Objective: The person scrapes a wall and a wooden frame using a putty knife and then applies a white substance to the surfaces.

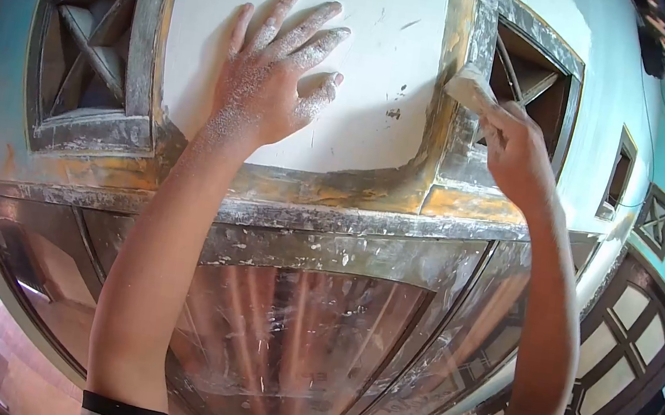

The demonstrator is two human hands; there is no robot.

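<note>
white-grey and dusty, the flat pale tool (470, 88) is sitting in the right hand (520, 152), fingers closing firmly around its near end, its far end seemingly meeting the orange-brown border strip (454, 35) beside the right vent frame (459, 167). the left hand (260, 89) is holding nothing, spreading its powdered fingers against the white panel (387, 47). so the tool is apparently working that edge; a further pass would be calling for light, even pressure, following the strip while sparing the frame. further out, the left vent frame (148, 40) is flanking the panel and glass (289, 345) is running below. no containers are showing.
</note>
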